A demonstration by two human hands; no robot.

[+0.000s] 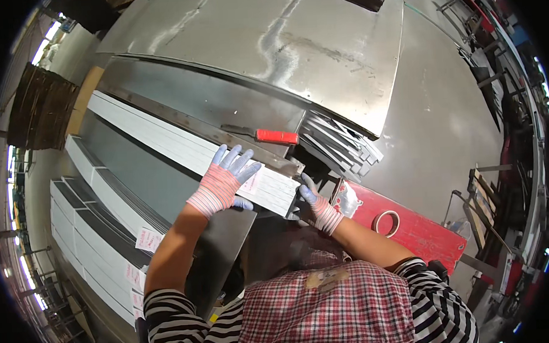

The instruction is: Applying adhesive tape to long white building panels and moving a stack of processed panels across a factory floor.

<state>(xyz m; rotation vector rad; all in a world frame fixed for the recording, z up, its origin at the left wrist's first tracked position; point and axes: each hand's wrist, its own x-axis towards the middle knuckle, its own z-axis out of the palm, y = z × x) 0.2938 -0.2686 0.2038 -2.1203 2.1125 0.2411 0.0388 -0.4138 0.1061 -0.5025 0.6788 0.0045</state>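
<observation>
A long bundle of white strips (156, 132) lies slantwise across the metal worktable, its near end in front of me. My left hand (221, 181), in a striped glove with grey-blue fingers, rests on top with fingers spread and the thumb down the near side. Beside it a white label with pink print (251, 183) shows partly. At the bundle's end my right hand (319, 207), gloved alike, is curled against the end and its edge; some of its fingers are hidden. Just beyond the bundle lies a red-handled tool (277, 136) with a dark flat blade.
More white strip bundles (103, 240), some labelled, lie at the left. Loose strips (341, 144) are piled beyond my right hand. A tape roll (386, 223) sits on a red metal surface (424, 241) at the right. A large metal sheet (232, 35) covers the far side.
</observation>
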